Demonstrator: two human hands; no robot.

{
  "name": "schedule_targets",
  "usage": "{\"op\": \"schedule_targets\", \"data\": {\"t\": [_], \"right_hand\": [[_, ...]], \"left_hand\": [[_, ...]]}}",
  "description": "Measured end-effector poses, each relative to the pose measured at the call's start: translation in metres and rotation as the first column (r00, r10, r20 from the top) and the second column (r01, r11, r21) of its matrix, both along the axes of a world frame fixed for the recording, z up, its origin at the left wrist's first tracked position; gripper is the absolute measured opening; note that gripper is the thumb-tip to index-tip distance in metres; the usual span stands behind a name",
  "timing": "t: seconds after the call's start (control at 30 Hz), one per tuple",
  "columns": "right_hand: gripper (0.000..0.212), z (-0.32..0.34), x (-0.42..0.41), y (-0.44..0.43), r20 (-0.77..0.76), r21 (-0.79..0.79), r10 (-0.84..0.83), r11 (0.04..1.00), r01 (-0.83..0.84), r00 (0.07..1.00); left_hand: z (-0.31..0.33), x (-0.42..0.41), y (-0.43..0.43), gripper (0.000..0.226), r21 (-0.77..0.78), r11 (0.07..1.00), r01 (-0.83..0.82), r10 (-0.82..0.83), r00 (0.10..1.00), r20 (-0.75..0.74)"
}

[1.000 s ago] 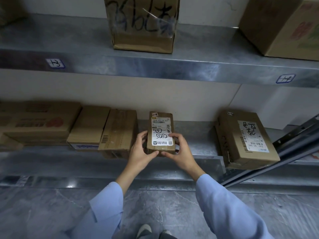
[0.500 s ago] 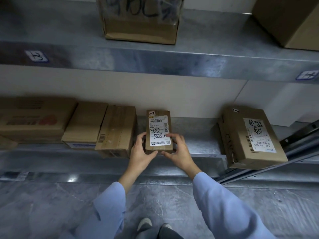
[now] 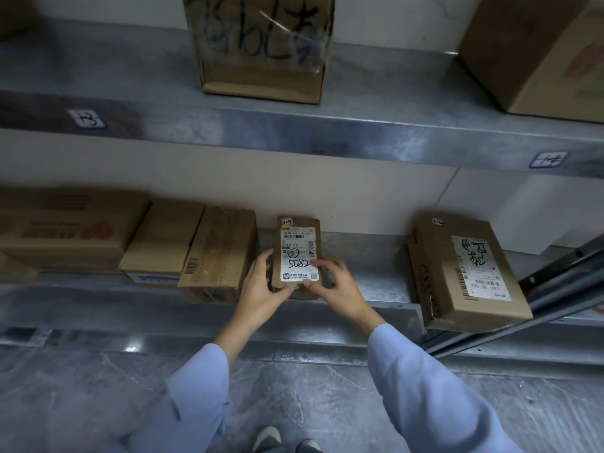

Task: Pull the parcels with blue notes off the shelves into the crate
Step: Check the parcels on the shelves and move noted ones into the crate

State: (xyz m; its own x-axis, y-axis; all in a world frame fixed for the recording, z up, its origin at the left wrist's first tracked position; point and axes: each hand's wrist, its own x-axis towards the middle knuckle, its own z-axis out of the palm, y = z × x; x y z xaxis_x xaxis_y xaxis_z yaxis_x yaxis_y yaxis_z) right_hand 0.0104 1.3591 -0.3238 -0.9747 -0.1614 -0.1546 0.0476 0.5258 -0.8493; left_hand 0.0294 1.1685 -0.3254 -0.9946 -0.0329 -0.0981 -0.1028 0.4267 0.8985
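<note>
Your left hand (image 3: pixel 260 291) and right hand (image 3: pixel 341 289), fingers (image 3: pixel 264 260) curled, clasp the small parcel's (image 3: pixel 298 246) long sides at the lower shelf's (image 3: pixel 376 277) front edge. Its long axis points at the wall, so pull straight toward yourself.

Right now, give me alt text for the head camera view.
The left hand and right hand grip a small labelled parcel on the lower shelf, cardboard boxes to its left, a bigger parcel to its right.

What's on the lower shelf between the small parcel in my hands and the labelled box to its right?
In the head view, just bare metal shelf, besides your right hand on the small parcel.
</note>
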Motion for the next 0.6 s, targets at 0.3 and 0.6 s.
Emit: {"op": "schedule_targets", "data": {"t": [0.3, 0.6], "right_hand": [[0.050, 0.038, -0.008, -0.005, -0.138, 0.110, -0.018, 0.993, 0.034, 0.990], [0.053, 0.055, -0.002, -0.040, -0.118, 0.262, 0.109, 0.962, -0.075, 0.987]], "left_hand": [[0.046, 0.009, -0.018, 0.074, -0.466, 0.882, -0.071, -0.074, 0.955, -0.286], [0.060, 0.024, -0.082, 0.094, -0.706, 0.691, -0.155, -0.014, 0.974, -0.228]]}}
